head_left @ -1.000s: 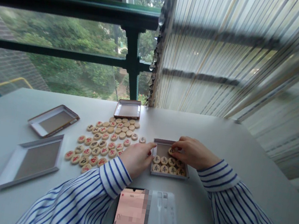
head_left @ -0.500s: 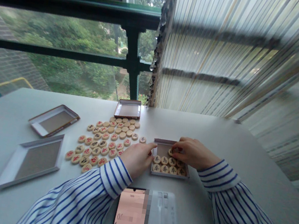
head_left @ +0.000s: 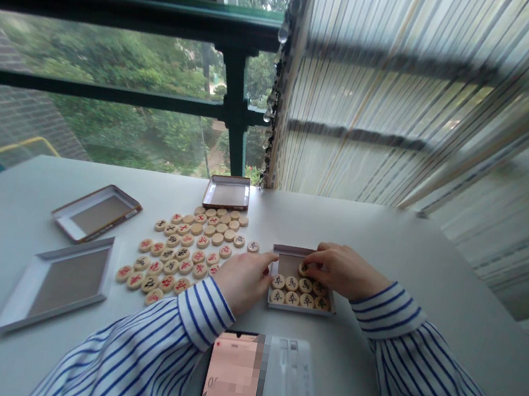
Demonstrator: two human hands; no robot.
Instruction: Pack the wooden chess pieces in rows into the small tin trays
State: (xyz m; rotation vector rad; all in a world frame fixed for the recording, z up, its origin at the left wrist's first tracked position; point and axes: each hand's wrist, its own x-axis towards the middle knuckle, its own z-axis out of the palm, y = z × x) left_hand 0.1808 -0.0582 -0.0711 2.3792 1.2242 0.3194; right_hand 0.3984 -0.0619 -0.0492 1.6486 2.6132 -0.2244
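My right hand [head_left: 344,270] pinches a round wooden Chinese chess piece [head_left: 302,269] between thumb and fingertips, inside a shallow box [head_left: 288,263]. Two rows of black-marked pieces [head_left: 291,298] lie face up in the near half of that box; its far left part shows bare bottom. At the box's left wall, my left hand [head_left: 245,281] grips the edge, with its thumb and forefinger toward the far corner. Left of this hand, many loose pieces [head_left: 183,254] are spread on the table, some red-marked, some black-marked, others with plain faces up. My left forearm hides part of the spread.
Three shallow trays stand about: a grey-white one [head_left: 107,273] at left, a brown-edged one [head_left: 141,209] behind it, another [head_left: 246,208] at the back. A phone [head_left: 237,362] and a pale plastic case [head_left: 287,391] lie at the near edge of the white table [head_left: 437,288].
Almost nothing differs. Both hands keep their places at the box, the right still pinching the piece; the view has shifted very slightly.
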